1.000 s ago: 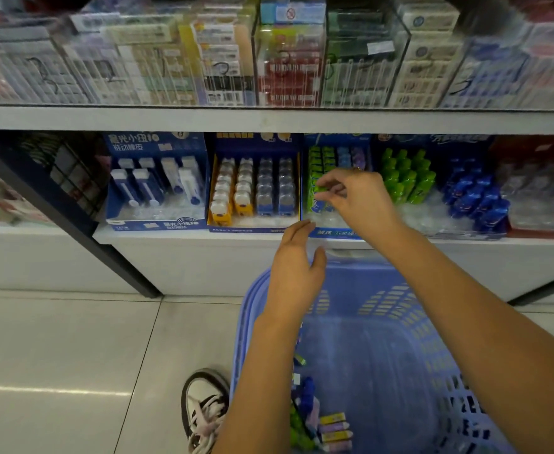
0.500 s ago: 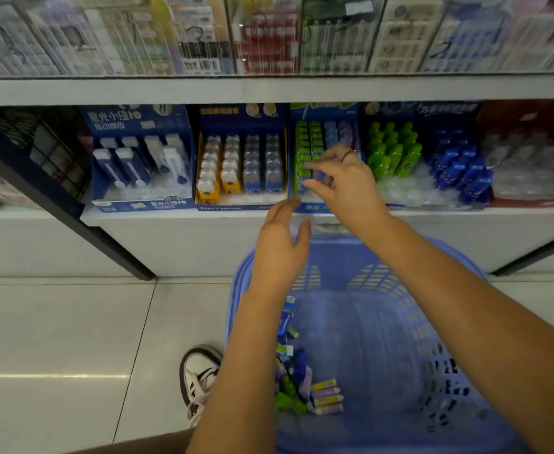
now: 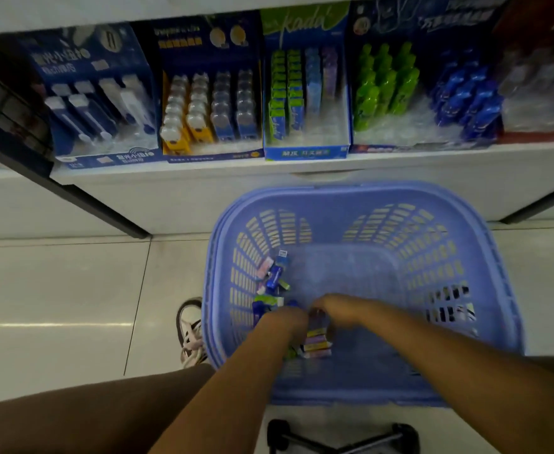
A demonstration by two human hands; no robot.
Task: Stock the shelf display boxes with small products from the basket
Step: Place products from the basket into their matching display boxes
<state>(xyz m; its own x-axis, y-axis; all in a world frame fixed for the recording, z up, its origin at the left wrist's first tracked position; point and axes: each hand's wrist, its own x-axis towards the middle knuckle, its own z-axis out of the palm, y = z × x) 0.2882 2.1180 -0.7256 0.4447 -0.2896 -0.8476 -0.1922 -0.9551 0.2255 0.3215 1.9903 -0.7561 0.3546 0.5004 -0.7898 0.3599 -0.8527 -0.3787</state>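
Basket (image 3: 367,191) holds your left grip (image 3: 283,319) and right grip (image 3: 337,306) among the small products (image 3: 274,273); blur hides whether either grasps anything.

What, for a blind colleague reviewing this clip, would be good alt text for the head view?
A person's left hand and right hand reach down into a blue basket, among small packaged products piled at its left side; whether they grip any is blurred. Behind it, a white shelf holds a row of partly filled display boxes.
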